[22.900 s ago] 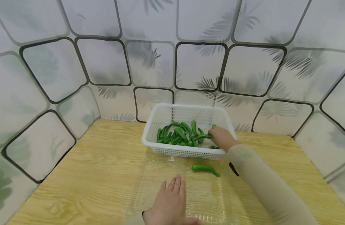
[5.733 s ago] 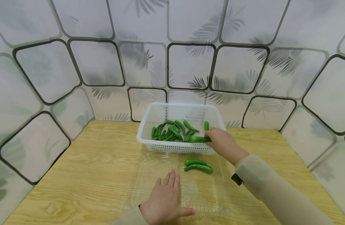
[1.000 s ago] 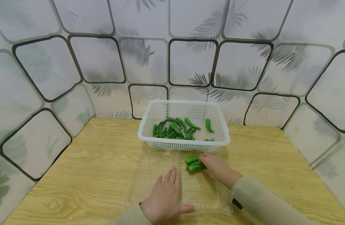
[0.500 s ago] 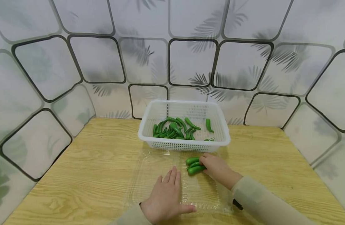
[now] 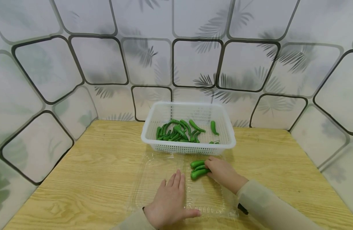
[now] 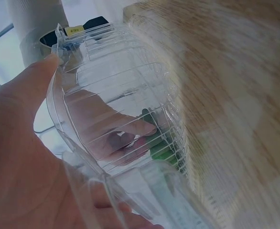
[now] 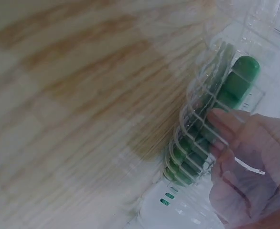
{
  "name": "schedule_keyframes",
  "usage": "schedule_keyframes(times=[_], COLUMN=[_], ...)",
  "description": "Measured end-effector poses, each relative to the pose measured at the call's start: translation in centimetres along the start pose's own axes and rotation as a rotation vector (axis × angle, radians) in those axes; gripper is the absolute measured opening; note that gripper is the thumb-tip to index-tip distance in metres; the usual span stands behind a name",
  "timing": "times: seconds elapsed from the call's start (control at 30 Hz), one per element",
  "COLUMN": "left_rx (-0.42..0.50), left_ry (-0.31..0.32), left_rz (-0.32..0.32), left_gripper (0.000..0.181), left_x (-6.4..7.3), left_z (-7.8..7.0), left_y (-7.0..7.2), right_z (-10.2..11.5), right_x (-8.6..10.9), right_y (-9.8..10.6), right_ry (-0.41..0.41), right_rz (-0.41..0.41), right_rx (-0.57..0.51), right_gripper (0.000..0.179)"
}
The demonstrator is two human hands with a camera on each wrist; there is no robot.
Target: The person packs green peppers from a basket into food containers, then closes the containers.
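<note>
A clear plastic clamshell box (image 5: 206, 199) lies opened out on the table. In its right half, near the far side, three green chili peppers (image 5: 197, 163) lie side by side. My right hand (image 5: 224, 174) reaches in from the right and pinches the nearest pepper (image 5: 199, 174), covering its right end. The right wrist view shows that hand's thumb and fingers (image 7: 221, 119) against the peppers (image 7: 240, 78) through the clear ribbed wall. My left hand (image 5: 168, 199) rests over the middle of the box, fingers straight and thumb out to the right. In the left wrist view its thumb (image 6: 32, 81) lies along the clear rim.
Right behind the box stands a white perforated basket (image 5: 188, 148). Several green peppers (image 5: 176, 132) are heaped at its left, with one apart (image 5: 214, 127) at the right. The wooden table (image 5: 93, 179) ends at a patterned wall (image 5: 198, 64).
Earlier the box held one pepper, then two; now three lie there, brought from the basket by my right hand. Over the last second the nearest pepper has turned slightly. My left hand stays put.
</note>
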State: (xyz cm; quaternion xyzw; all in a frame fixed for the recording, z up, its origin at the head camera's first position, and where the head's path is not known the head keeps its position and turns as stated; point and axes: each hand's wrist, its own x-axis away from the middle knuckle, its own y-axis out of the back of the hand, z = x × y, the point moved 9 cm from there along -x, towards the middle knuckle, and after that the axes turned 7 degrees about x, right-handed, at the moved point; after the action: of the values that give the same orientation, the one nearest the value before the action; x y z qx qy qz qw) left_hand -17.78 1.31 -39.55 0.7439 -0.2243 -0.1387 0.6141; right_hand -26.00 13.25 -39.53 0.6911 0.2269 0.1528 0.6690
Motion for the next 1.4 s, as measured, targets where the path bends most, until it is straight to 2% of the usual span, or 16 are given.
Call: schedule_keyframes(times=[0.17,0.37,0.67,0.83,1.1,1.23,1.4], left_rx=[0.015,0.002,-0.019,-0.006,0.002,0.003,0.015], left_ry=[0.003,0.000,-0.008,-0.003,-0.002,0.002,0.011], left_rz=[0.007,-0.007,-0.023,-0.009,-0.003,0.007,0.020], left_gripper=[0.115,0.116,0.115,0.115,0.115,0.115,0.116], left_x=[0.0,0.1,0.1,0.0,0.0,0.0,0.1], left_z=[0.1,0.1,0.1,0.2,0.3,0.3,0.3], left_y=[0.0,0.3,0.5,0.3,0.1,0.0,-0.1], right_z=[0.0,-0.1,0.0,-0.9,-2.7,-3.6,-4.8], right_x=[-0.1,-0.3,-0.8,-1.4,-2.5,-3.3,-4.3], right_y=[0.2,0.9,3.8,5.4,7.1,7.1,6.6], right_ry=[0.002,0.011,0.168,0.111,0.017,-0.023,-0.088], right_rz=[0.004,0.017,-0.048,-0.088,-0.202,-0.207,-0.162], right_rx=[-0.015,-0.087,-0.181,-0.210,-0.217,-0.243,-0.270], right_gripper=[0.024,0.021,0.013,0.007,0.005,0.006,0.007])
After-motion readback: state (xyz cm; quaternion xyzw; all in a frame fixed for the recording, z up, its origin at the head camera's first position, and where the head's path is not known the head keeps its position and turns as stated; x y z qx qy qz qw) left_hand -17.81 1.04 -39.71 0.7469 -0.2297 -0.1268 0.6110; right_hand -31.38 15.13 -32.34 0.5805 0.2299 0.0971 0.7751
